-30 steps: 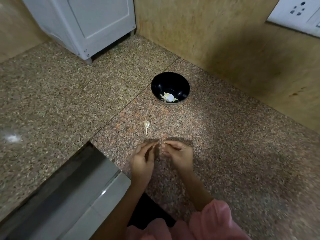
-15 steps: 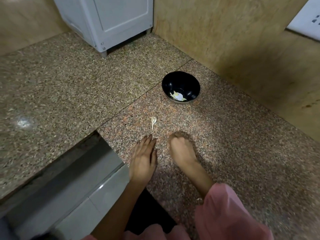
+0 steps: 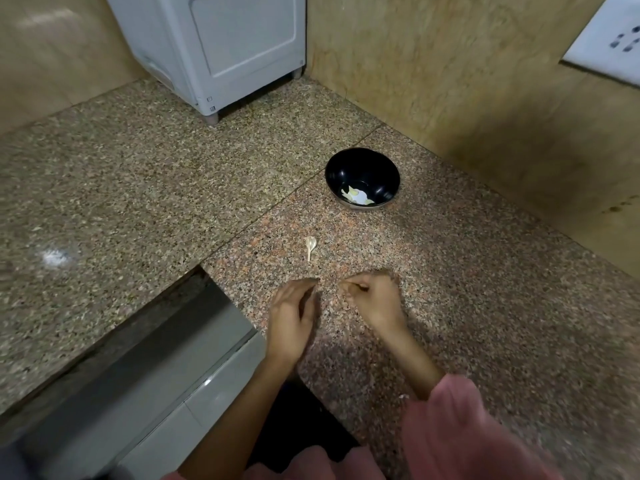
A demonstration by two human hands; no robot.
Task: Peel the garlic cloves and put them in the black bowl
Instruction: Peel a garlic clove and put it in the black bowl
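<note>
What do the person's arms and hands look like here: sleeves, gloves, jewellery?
Both hands are bare: no gloves show on the left hand or the right hand, and no rings, watch or bangles are visible, though motion blur softens the fingers. The left forearm is uncovered as far as the frame shows. The right forearm is bare to a loose pink sleeve near the elbow.

Both hands are smeared by motion blur. The fingers of the left hand run together, and whether they hold anything cannot be told. The curled fingers of the right hand hide whatever may sit between them. The pale pieces in the black bowl are too small to tell cloves from skins. The frame's right edge cuts off the wall socket; the top edge cuts the white appliance.
</note>
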